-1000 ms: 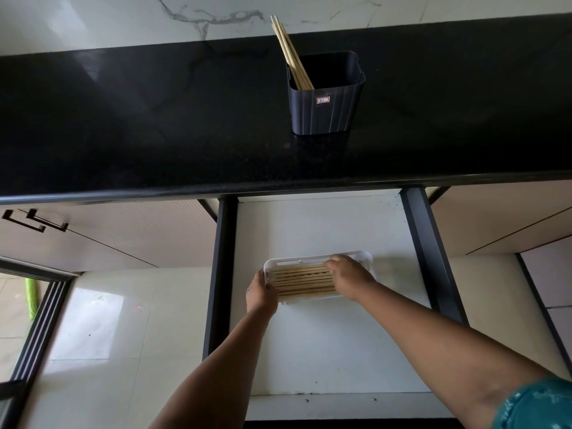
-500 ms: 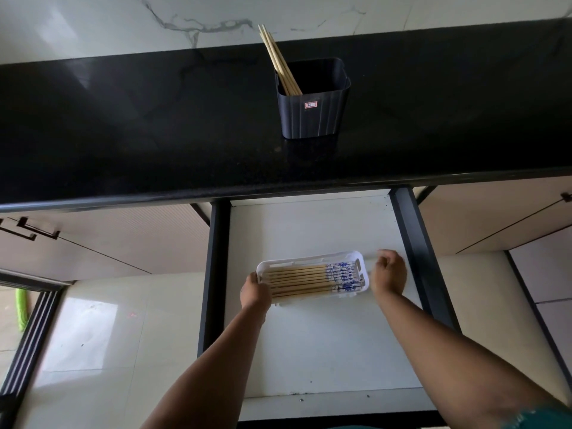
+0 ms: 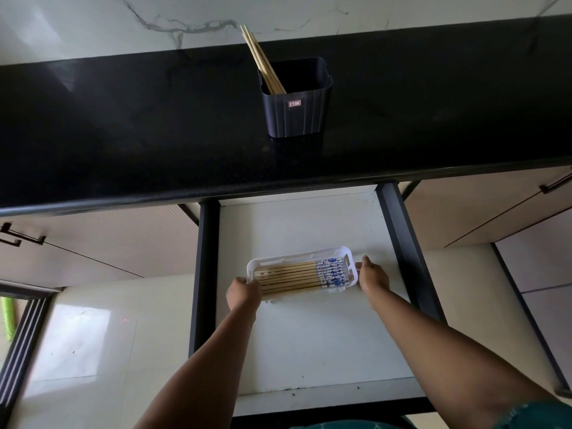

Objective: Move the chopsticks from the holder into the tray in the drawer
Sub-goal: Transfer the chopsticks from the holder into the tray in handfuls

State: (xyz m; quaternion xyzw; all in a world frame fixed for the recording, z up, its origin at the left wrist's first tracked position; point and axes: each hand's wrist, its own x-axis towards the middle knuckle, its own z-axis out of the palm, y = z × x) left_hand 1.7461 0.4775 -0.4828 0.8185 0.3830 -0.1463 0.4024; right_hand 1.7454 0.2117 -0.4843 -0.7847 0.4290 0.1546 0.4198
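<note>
A black stone countertop runs under a pale marbled wall, and below it a white-floored drawer stands pulled open between dark side rails. On the counter sits a dark ribbed chopstick holder, and we see a few plain wooden chopsticks leaning out of its left corner, tips pointing up and left. In the drawer lies a white slotted plastic tray with a row of chopsticks in the tray lying flat side by side, their blue-and-white patterned ends at the right.

Our left hand grips the tray's left end, fingers curled round the rim, and our right hand holds the right end, fingers wrapped against its wall; how the fingertips lie we cannot tell.

We judge most of the job done, with the leaning sticks left to move. They look light, stiff and smooth, likely to slip and fan apart if grasped loosely. We would pinch them together as one bundle just above the holder's rim, lift straight up, then turn them level to match the row. The tray seems light enough to slide, so steadying it helps.
</note>
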